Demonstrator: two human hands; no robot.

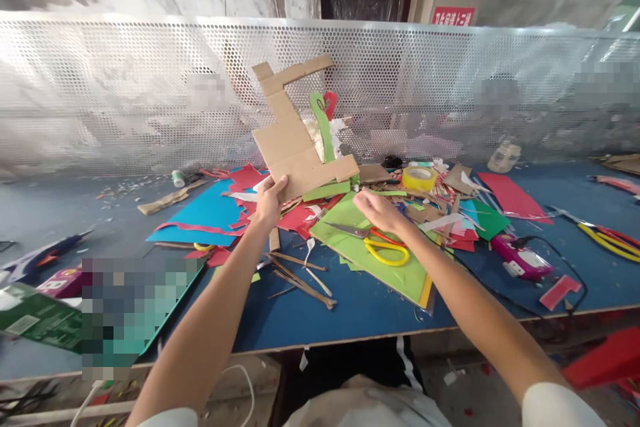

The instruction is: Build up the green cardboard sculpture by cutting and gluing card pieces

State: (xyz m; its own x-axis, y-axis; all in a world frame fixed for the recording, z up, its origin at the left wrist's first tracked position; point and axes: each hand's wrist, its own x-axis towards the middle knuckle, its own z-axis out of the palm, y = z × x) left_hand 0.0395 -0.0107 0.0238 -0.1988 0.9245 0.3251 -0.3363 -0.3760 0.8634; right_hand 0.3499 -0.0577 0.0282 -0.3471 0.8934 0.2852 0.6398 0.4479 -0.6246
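Observation:
My left hand [271, 201] grips the lower left edge of a cut cardboard piece [287, 140], thumb in front, and the piece stands tilted above the scraps. A green paper strip with a curled top [324, 130] and a red curled strip [330, 104] show at the cardboard's right side; I cannot tell whether they are fixed to it. My right hand [379, 209] is closed just right of the cardboard's lower corner, and anything in its fingers is hidden. Beneath my right wrist, yellow-handled scissors [385, 251] lie on green sheets [345, 220].
Blue paper [200, 213], red scraps and a yellow tape roll [419, 177] crowd the table's middle. A purple corded device [523, 259] and pliers [607, 237] lie right; a glue gun [37, 255] lies left. A perforated metal screen [150, 100] stands along the back.

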